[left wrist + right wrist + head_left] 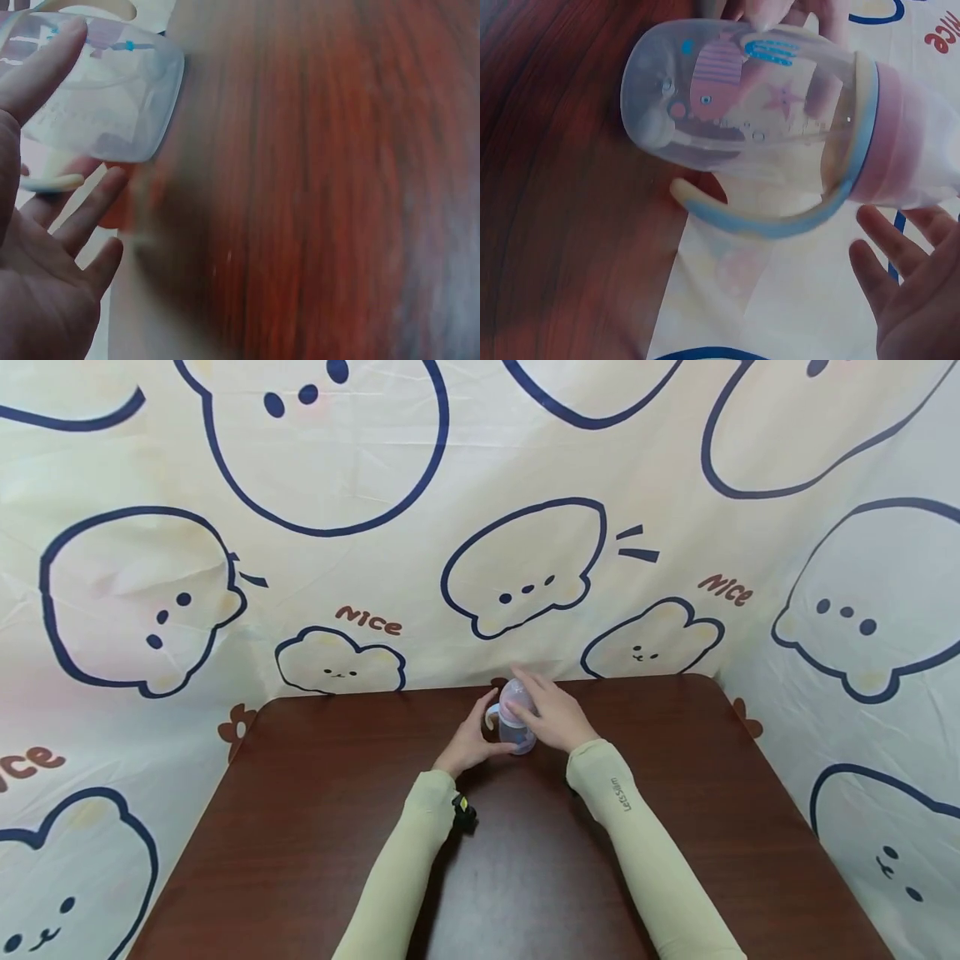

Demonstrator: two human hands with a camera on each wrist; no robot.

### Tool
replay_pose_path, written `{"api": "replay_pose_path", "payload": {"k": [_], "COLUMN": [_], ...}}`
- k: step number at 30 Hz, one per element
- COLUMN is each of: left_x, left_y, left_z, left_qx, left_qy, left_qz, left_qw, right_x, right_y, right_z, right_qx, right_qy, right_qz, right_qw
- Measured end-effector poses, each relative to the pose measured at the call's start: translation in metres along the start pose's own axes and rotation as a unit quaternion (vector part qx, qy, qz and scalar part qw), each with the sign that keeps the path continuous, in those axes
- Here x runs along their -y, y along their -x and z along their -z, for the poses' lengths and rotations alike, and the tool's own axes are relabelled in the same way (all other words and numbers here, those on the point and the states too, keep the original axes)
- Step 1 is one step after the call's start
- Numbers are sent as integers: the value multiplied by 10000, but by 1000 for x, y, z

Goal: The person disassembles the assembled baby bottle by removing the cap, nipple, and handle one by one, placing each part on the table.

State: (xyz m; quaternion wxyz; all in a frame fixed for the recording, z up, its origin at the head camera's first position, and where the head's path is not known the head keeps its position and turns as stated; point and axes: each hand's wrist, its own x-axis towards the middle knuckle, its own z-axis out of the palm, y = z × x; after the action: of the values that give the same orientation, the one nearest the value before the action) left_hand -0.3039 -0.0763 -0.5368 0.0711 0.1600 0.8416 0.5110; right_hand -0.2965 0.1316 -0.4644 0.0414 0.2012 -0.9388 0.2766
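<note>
1. One baby bottle (516, 737) with one pink collar (891, 131) is above the table's far part, about midway across; whether its base touches is unclear.
2. One curved handle (761, 224) shows plainly, on its left side.
3. Two hands: the left hand (471, 742) holds the bottle between thumb and fingers.
4. The right hand (564, 718) reaches round the top from the right, some fingers extended; I cannot tell whether it grips.
5. Two pale sleeves (397, 877) converge from the near side.
6. One brown table (300, 827), near edge cut off; patterned cloth (330, 460) beyond.
</note>
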Motion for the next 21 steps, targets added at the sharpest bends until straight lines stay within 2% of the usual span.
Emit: {"api": "replay_pose_path", "payload": {"k": [5,11,21], "left_x": [0,-1,-1], "left_y": [-2,-1,5], "left_z": [-1,-1,-1], "left_qx": [107,96,193], "left_qy": [121,110,237], "left_qz": [62,199,-2], "left_qw": [9998,9997,9995], "right_x": [4,4,1], "right_y": [-1,-4,-2], "right_z": [-4,-4,-3], "right_qx": [52,14,25], "right_qy": [-288,-345,-467], "right_qz": [-152,-22,4], "right_qw": [9995,9994,9989]}}
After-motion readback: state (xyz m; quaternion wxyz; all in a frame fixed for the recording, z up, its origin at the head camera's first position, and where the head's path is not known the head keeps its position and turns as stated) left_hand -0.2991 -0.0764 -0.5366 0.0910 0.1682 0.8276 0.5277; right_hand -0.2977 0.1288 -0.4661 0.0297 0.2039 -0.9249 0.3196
